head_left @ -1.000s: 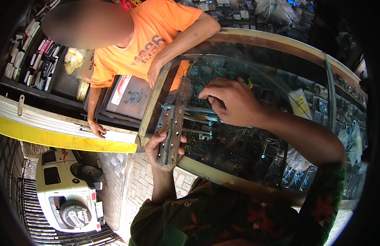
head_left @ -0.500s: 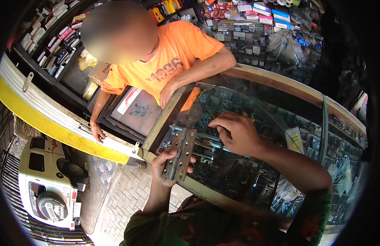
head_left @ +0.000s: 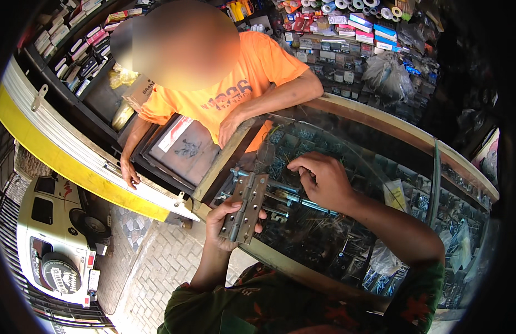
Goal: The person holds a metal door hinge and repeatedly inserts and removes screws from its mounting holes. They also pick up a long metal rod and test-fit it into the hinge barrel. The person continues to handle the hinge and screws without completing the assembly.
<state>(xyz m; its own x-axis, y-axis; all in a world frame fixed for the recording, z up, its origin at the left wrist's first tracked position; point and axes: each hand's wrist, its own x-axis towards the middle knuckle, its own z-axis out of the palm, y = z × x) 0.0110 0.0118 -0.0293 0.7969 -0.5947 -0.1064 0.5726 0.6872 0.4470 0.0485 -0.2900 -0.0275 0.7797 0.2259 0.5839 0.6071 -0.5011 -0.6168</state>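
Note:
A metal butt hinge (head_left: 245, 210), two leaves with several screw holes and a long knuckle, lies flat in my left hand (head_left: 218, 224). The thumb presses its left edge while fingertips show at the right edge. Over the glass-topped counter (head_left: 302, 245), my right hand (head_left: 325, 179) is bent at the wrist, index finger and thumb apart, with nothing visible in it. Whether it touches the glass I cannot tell. Long bolts (head_left: 305, 200) lie under the glass beside the hinge.
Behind the counter a person in an orange shirt (head_left: 258, 72) leans a forearm on its wooden edge. Small bins of screws (head_left: 305, 131) fill the case. Stacked boxes (head_left: 347, 55) stand behind. A yellow-edged rail (head_left: 80, 172) runs left; a white vehicle (head_left: 55, 234) is parked outside.
The whole view has shifted slightly. My right hand appears slightly lower and further right, its index finger still extended. The hinge stays in my left hand, about where it was.

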